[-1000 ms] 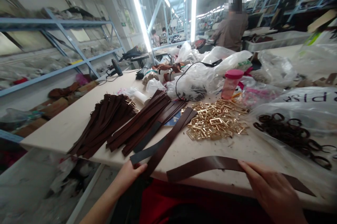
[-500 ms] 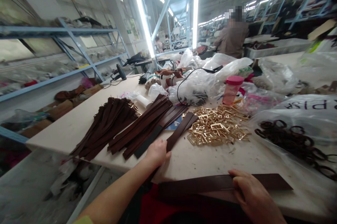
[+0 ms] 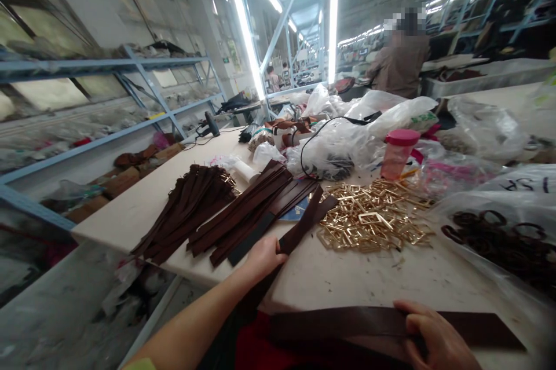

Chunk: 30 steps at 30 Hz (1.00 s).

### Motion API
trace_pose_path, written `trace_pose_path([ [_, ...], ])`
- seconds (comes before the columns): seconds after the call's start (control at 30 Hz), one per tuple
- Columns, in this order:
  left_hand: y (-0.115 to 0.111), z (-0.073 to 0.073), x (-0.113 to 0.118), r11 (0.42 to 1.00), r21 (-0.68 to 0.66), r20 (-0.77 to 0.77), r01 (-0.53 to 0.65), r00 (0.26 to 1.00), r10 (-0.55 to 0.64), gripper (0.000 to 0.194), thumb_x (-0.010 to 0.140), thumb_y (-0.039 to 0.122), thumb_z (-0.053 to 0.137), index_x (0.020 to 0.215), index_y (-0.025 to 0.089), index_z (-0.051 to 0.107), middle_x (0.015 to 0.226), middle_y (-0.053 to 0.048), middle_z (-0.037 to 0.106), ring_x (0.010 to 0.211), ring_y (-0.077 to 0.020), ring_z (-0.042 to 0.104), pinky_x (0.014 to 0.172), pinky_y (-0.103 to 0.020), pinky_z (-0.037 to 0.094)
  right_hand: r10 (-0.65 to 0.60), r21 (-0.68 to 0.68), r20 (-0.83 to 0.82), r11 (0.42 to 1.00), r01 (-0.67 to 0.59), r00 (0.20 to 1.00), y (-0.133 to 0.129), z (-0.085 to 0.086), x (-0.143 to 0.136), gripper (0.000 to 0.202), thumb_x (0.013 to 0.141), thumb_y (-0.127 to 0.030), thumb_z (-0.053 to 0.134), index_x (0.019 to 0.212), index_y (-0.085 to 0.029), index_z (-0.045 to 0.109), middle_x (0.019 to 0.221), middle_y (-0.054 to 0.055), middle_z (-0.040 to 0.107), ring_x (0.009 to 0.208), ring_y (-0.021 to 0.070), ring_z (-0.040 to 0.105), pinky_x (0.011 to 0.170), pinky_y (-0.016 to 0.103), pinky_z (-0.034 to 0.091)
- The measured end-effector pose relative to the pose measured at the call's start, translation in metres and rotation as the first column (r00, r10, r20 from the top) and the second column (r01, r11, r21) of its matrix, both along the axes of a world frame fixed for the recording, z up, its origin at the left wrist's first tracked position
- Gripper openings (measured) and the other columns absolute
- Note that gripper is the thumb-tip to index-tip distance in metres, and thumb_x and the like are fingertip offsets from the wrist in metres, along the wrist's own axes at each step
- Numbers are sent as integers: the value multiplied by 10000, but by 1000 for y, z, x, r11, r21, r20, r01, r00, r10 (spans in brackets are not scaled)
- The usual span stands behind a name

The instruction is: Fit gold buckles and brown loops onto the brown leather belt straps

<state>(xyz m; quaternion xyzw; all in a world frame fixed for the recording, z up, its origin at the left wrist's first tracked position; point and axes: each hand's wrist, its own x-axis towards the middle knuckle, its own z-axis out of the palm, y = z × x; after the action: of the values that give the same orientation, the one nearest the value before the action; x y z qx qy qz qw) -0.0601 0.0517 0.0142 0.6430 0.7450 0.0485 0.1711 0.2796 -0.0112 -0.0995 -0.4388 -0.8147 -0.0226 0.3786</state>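
My left hand (image 3: 266, 260) is closed round dark brown strips (image 3: 306, 220) that cross at their upper ends, left of the gold buckle heap (image 3: 376, 216). At the table's front edge, my right hand (image 3: 428, 329) grips a wide dark brown strip (image 3: 339, 323), thumb on top and the other fingers curled beneath. That strip stretches to both sides of the hand. Beyond my left hand lie a bundle of brown strips (image 3: 243, 208) and a fuller pile (image 3: 186, 213) farther left. A blue item (image 3: 295, 211) shows partly beneath the strips.
A pink-lidded container (image 3: 397, 156) stands behind the buckles, among clear plastic bags (image 3: 343, 144). On the right, an open bag holds dark loops (image 3: 499, 237). Blue shelving (image 3: 152, 89) lines the left. A person (image 3: 402, 63) stands in the background.
The view has shifted, so most things appear a little farther right. Both hands keep their grips. The strips in my left hand now spread wider at their upper ends.
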Motion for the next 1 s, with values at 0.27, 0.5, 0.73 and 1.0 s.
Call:
trace_pose_path([
  [0.27, 12, 11, -11, 999, -48, 364, -12, 931, 29, 141, 740, 250, 514, 846, 164, 552, 693, -8, 652, 647, -153, 615, 576, -243, 448, -42, -42, -1, 998, 42, 999, -5, 2, -3, 106, 696, -162, 495, 760, -230, 445, 960, 73, 632, 863, 225, 609, 732, 363, 502],
  [0.5, 40, 28, -42, 1000, 12, 603, -18, 798, 7, 300, 798, 277, 463, 1059, 144, 528, 752, -26, 683, 667, -141, 637, 623, -258, 493, -71, -52, -13, 996, 70, 997, -6, 3, -5, 100, 693, -161, 491, 740, -232, 441, 958, 65, 634, 859, 228, 611, 723, 369, 503],
  [0.73, 73, 31, -104, 984, 156, 480, -89, 877, 3, 397, 706, 372, 556, 1014, 123, 584, 785, -27, 673, 751, -170, 621, 719, -290, 474, -94, -87, -29, 992, 92, 995, -7, 2, -6, 103, 686, -156, 492, 732, -231, 438, 978, 60, 630, 885, 229, 601, 748, 373, 492],
  [1.0, 54, 21, -80, 951, 307, 61, 34, 997, -55, 287, 767, 261, 506, 1014, 140, 588, 1040, -120, 592, 1011, -245, 531, 912, -363, 364, -86, -63, -17, 994, 85, 996, -7, 5, -7, 105, 701, -147, 478, 736, -231, 425, 964, 66, 622, 875, 217, 598, 731, 353, 492],
])
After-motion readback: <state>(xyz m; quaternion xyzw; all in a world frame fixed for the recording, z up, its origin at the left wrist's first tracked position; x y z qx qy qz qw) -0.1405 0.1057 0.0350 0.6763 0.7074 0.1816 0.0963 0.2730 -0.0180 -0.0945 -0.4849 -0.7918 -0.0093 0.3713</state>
